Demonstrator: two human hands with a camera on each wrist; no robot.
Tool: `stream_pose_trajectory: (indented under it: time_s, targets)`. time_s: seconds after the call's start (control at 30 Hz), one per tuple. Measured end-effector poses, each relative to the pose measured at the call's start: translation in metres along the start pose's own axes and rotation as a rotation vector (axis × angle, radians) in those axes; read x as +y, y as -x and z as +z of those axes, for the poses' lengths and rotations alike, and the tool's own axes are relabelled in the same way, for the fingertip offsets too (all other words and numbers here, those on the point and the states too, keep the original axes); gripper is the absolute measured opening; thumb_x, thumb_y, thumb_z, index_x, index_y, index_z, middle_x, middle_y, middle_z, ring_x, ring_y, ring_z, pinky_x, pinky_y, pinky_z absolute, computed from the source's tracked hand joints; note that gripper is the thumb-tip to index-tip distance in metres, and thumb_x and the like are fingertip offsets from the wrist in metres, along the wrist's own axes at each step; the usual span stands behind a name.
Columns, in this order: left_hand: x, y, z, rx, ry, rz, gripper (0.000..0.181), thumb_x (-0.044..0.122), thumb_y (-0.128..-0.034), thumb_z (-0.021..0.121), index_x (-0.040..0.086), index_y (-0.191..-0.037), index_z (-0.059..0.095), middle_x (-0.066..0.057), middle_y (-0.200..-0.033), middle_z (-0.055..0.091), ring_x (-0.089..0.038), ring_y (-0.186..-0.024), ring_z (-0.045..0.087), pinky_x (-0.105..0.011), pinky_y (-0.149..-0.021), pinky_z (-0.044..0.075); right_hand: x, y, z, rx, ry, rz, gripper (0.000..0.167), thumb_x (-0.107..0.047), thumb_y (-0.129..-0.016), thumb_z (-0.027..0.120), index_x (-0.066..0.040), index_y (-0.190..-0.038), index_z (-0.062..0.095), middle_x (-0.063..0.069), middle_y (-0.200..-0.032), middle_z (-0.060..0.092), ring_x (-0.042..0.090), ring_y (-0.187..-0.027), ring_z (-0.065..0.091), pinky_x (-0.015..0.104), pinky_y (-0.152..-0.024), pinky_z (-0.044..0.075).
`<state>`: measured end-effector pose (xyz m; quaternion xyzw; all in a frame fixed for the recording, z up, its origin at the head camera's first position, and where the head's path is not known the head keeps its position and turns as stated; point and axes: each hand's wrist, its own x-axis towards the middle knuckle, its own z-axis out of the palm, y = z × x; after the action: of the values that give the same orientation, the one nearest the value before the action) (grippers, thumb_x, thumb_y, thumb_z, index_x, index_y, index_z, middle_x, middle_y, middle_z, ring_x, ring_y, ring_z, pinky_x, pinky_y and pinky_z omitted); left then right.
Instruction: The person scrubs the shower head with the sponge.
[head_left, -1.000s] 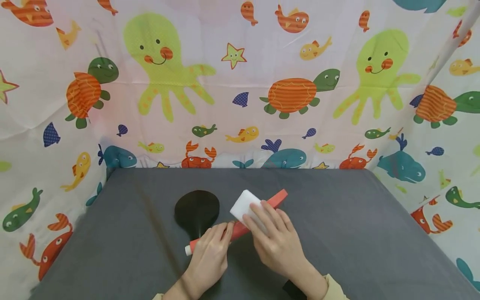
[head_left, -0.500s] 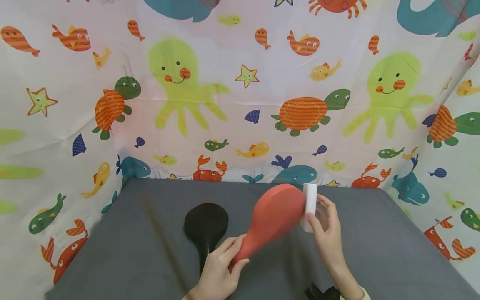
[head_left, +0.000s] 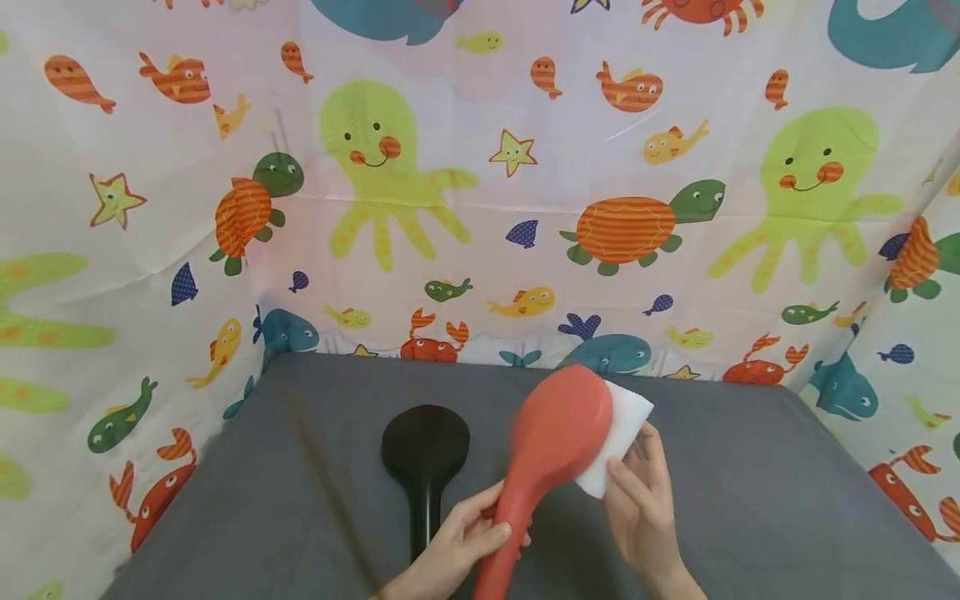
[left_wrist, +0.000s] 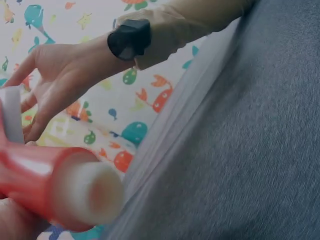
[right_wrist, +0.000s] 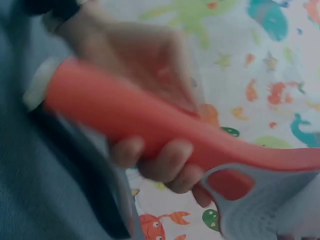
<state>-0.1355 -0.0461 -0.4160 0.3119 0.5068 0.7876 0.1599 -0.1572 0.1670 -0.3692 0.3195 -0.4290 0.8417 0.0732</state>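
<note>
A red handheld shower head is tilted up to the right in my left hand, which grips its handle. Its white connector end sticks out in the left wrist view. The right wrist view shows its pale grey spray face, with an oval opening beside it. My right hand holds a white sponge between thumb and fingers, against the face side of the head. Part of the sponge is hidden behind the red head. A black shower head lies on the table left of my hands.
The grey-covered table spreads around both hands. A printed sea-animal curtain hangs behind it and along the sides. A dark band-mounted device sits on the right wrist.
The red shower head, first held low and nearly edge-on, was raised with its back in view, then tilted more upright. The sponge moved from its top to its right side and turned.
</note>
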Motion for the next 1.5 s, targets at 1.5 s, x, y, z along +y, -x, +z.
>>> stream_pose_trajectory:
  time_s: [1.5]
  targets:
    - [-0.006, 0.006, 0.006, -0.227, 0.251, -0.139, 0.038, 0.005, -0.0984, 0.033, -0.012, -0.132, 0.037, -0.029, -0.108, 0.059, -0.018, -0.091, 0.065, -0.033, -0.083, 0.051, 0.02, -0.013, 0.006, -0.205, 1.323, -0.456, 0.038, -0.029, -0.094, 0.052, -0.006, -0.124, 0.058, 0.02, -0.133, 0.043, 0.033, -0.119, 0.039, 0.038, -0.093, 0.035]
